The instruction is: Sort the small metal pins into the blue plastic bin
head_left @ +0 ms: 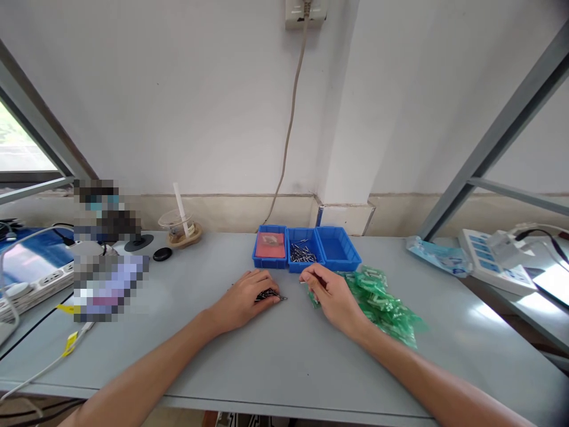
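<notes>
Left hand [246, 296]: grip curled over dark pins [269, 295] on tabletop [275, 356].
Right hand [331, 293]: grip pinched together, beside green packets [382, 302].

Surface [284, 356] is read as plain pale blue-grey, no pattern. Three bins [338, 248] are moulded in saturated blue. Left bin is lined with a red-pink pad [269, 245]. Binned pins [302, 254] are seen as dark grey with silver glints; loose pins [269, 295] likewise, near black. Bag pile [377, 296] is rendered translucent green, broken by paler green strips. Wall [200, 107] is painted white, skirting beige. Cable [291, 118] is beige, socket [306, 12] off-white. Frame struts [502, 133] are finished mid-grey. Power strip [486, 256] is white with blue switches. Packet [438, 252] is light blue. Tags [70, 344] are yellow.
</notes>
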Action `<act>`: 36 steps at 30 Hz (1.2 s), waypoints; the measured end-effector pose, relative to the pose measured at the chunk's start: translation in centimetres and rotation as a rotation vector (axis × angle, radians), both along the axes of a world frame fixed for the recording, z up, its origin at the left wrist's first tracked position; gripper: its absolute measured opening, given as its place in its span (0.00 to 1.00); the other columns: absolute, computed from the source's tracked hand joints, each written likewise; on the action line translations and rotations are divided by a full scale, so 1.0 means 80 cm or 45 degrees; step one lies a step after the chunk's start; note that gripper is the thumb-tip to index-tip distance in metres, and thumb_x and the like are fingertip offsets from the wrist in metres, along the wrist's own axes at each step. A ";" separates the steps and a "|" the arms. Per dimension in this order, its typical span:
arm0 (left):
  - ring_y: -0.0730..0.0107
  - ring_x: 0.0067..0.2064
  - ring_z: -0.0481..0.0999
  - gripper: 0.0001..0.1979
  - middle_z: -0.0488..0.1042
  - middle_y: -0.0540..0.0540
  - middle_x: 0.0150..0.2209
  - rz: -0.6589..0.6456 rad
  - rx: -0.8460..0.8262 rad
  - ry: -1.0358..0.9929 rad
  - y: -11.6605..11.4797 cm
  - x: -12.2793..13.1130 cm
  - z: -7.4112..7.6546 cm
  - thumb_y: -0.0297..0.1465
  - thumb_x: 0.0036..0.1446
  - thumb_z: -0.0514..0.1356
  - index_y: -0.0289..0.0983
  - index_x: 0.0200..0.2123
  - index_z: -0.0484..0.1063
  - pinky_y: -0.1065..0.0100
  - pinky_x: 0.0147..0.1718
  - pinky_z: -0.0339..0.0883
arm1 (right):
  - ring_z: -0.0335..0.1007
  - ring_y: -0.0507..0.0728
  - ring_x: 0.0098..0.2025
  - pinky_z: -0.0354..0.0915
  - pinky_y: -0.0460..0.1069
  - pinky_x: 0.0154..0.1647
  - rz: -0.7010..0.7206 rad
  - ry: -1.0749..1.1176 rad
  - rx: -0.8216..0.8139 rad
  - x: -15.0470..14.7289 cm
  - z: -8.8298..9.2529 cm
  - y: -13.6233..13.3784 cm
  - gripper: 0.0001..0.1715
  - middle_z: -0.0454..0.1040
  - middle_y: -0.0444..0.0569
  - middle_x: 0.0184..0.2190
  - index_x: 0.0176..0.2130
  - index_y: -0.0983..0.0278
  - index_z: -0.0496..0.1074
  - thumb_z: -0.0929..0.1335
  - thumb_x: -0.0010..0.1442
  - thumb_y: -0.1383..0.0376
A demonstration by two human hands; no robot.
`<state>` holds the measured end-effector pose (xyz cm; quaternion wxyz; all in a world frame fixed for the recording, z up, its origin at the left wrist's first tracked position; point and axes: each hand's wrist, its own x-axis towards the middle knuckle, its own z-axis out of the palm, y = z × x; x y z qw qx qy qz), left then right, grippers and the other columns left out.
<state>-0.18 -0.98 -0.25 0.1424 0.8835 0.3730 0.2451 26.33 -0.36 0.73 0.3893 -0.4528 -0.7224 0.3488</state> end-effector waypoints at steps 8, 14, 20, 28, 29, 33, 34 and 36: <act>0.61 0.47 0.75 0.07 0.76 0.46 0.45 0.010 0.015 -0.019 -0.001 0.001 -0.003 0.36 0.74 0.59 0.41 0.45 0.74 0.61 0.50 0.68 | 0.72 0.59 0.40 0.67 0.53 0.39 -0.069 0.027 0.092 0.001 -0.004 0.003 0.20 0.74 0.50 0.40 0.52 0.57 0.74 0.58 0.78 0.53; 0.60 0.48 0.76 0.08 0.77 0.46 0.45 0.010 0.013 -0.008 0.001 0.000 -0.004 0.37 0.74 0.59 0.41 0.47 0.75 0.60 0.50 0.68 | 0.72 0.60 0.46 0.68 0.55 0.49 -0.046 0.009 0.217 -0.002 0.001 0.001 0.14 0.76 0.51 0.46 0.52 0.56 0.74 0.62 0.75 0.57; 0.61 0.48 0.76 0.07 0.77 0.47 0.46 0.037 -0.006 0.006 0.001 0.000 -0.004 0.37 0.74 0.60 0.42 0.47 0.74 0.60 0.50 0.67 | 0.73 0.58 0.40 0.68 0.52 0.43 -0.071 0.074 0.065 -0.003 0.001 0.004 0.10 0.78 0.47 0.38 0.47 0.58 0.75 0.70 0.69 0.56; 0.63 0.45 0.77 0.11 0.78 0.47 0.46 0.053 -0.015 0.029 0.000 -0.001 -0.004 0.41 0.75 0.57 0.42 0.47 0.75 0.61 0.48 0.67 | 0.62 0.53 0.28 0.59 0.48 0.28 0.036 0.097 -0.102 -0.003 0.001 0.000 0.20 0.70 0.42 0.28 0.39 0.60 0.72 0.62 0.75 0.50; 0.63 0.44 0.77 0.11 0.78 0.47 0.46 0.054 -0.012 0.032 0.000 -0.001 -0.004 0.41 0.75 0.57 0.42 0.47 0.75 0.61 0.48 0.68 | 0.61 0.53 0.27 0.58 0.48 0.28 0.043 0.107 -0.106 -0.003 0.000 0.000 0.21 0.68 0.41 0.27 0.38 0.60 0.71 0.61 0.76 0.50; 0.63 0.43 0.76 0.11 0.78 0.47 0.46 0.054 -0.002 0.036 0.000 -0.001 -0.006 0.42 0.75 0.57 0.42 0.47 0.75 0.61 0.46 0.67 | 0.59 0.52 0.26 0.57 0.48 0.27 0.067 0.175 -0.135 -0.004 -0.002 0.001 0.20 0.65 0.41 0.26 0.40 0.60 0.70 0.60 0.76 0.50; 0.63 0.43 0.76 0.11 0.78 0.47 0.46 0.052 0.004 0.031 0.000 -0.001 -0.007 0.42 0.75 0.58 0.42 0.47 0.75 0.61 0.46 0.67 | 0.59 0.52 0.26 0.57 0.48 0.26 0.073 0.195 -0.147 -0.005 -0.002 0.002 0.19 0.67 0.41 0.28 0.42 0.60 0.70 0.61 0.76 0.50; 0.62 0.43 0.76 0.11 0.78 0.47 0.46 0.051 0.010 0.021 0.001 -0.001 -0.008 0.41 0.74 0.58 0.42 0.47 0.75 0.61 0.46 0.67 | 0.60 0.52 0.26 0.58 0.48 0.26 0.070 0.213 -0.158 -0.006 -0.003 0.002 0.17 0.69 0.43 0.32 0.45 0.59 0.69 0.62 0.75 0.49</act>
